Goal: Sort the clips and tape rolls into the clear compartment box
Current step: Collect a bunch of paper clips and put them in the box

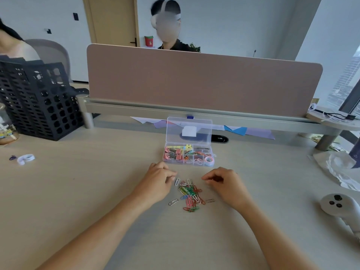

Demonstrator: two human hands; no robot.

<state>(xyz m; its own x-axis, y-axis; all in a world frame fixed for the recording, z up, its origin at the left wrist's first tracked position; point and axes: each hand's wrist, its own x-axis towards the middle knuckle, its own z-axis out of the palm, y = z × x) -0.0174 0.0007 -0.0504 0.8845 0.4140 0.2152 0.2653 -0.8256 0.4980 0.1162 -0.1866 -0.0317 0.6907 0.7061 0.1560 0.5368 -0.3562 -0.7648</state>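
Note:
A clear compartment box [212, 152] stands open on the desk, its lid [189, 129] tipped back. Inside lie pink binder clips [172, 154], coloured paper clips and a pink tape roll [209, 159]. In front of the box a heap of coloured paper clips [190, 193] lies on the desk, with a few strays around it. My left hand [157, 181] rests curled just left of the heap, its fingertips close to a white clip [177, 181]. My right hand [224, 182] is curled just right of the heap. I cannot see anything held in either hand.
A black perforated basket [39, 102] stands at the far left. A white tape roll [26, 158] and a small purple clip [12, 157] lie on the left. A white controller [339, 205] and crumpled plastic [339, 168] sit at right. A pink divider [194, 80] rises behind the box, a person beyond it.

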